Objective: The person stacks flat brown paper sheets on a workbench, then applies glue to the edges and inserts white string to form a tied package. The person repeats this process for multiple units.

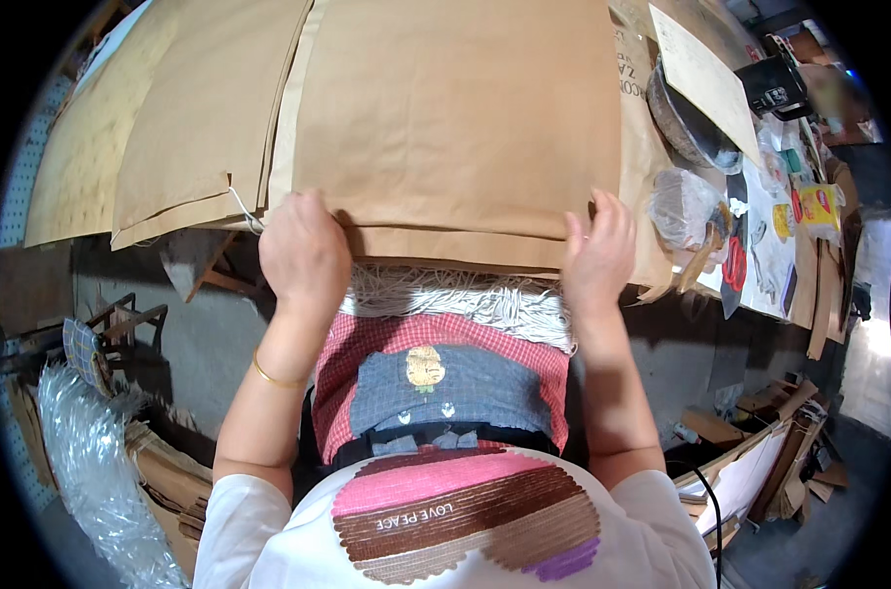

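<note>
A large sheet of brown kraft paper (455, 118) lies on a stack in front of me, its near edge folded or doubled into a strip. At the near left corner my left hand (306, 250) is closed on that edge, knuckles up. My right hand (600, 245) grips the near right corner with bent fingers, slightly blurred. Its fingertips are partly hidden. Below the edge, a bundle of white strings (465, 299) lies across my lap on a red checked cloth (553, 393). A second brown paper stack (200, 118) lies to the left, with a white string (241, 206) at its corner.
On the right of the table are a dark bowl (681, 118) under a pale board (705, 74), a plastic bag (683, 206), red-handled scissors (735, 263) and a yellow packet (818, 208). Clear plastic wrap (92, 471) stands low left; cardboard scraps (730, 432) fill a box low right.
</note>
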{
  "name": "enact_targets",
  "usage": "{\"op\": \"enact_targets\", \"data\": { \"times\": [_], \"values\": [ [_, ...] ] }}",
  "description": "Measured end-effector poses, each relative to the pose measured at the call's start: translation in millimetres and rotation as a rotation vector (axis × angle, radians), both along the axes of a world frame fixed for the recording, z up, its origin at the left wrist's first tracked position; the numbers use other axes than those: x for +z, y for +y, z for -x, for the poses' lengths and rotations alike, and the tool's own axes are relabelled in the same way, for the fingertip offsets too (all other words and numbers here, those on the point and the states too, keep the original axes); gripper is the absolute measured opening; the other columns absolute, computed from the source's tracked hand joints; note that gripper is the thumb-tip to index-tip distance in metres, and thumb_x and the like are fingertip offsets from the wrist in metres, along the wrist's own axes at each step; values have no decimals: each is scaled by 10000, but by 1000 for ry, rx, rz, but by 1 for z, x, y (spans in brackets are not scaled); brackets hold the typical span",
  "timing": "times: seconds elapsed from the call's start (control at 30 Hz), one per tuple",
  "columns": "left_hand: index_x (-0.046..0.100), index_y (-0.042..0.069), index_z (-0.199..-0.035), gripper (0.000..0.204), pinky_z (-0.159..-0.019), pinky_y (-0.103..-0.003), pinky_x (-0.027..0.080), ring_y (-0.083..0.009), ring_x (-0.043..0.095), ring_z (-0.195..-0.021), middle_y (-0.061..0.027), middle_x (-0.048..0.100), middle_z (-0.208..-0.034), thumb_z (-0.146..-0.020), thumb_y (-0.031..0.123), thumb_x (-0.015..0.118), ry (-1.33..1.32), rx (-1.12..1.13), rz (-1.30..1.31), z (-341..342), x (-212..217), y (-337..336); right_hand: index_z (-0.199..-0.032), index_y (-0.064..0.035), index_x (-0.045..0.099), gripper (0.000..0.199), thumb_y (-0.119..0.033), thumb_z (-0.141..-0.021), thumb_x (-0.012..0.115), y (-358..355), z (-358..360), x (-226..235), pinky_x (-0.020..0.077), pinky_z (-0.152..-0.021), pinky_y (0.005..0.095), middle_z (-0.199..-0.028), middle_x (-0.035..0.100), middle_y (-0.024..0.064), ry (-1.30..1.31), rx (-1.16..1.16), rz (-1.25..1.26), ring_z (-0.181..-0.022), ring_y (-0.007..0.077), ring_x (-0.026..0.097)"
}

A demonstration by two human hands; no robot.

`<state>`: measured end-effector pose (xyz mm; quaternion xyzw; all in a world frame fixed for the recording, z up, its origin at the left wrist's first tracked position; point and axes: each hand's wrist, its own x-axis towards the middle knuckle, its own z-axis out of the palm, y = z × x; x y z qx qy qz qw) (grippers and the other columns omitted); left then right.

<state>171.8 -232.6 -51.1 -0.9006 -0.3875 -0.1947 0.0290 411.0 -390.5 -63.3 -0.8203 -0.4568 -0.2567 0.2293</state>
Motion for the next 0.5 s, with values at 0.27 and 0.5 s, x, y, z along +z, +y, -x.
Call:
{"op": "enact_targets", "data": {
  "times": [0.27, 0.5],
  "values": [
    [293, -96, -1381, 859, -1141, -513, 77, -401, 114, -1412, -270, 185, -1492, -741, 386, 602, 221, -336, 183, -18, -21, -31, -1367, 39, 370, 696, -263, -793, 625, 41, 97, -6, 229, -1123, 441, -1426, 364, 196, 230, 589, 280, -1339, 316, 334],
    [206, -116, -1405, 1203, -1145, -490, 87, -390, 103, -1415, -275, 163, -1497, -617, 673, 658, 293, -194, 225, -7, -8, -24, -1406, 49, 285, 903, -507, -781, 625, 21, 75, -9, 128, -1150, 439, -1478, 267, 220, 292, 364, 458, -1396, 324, 209]
  ]
}}
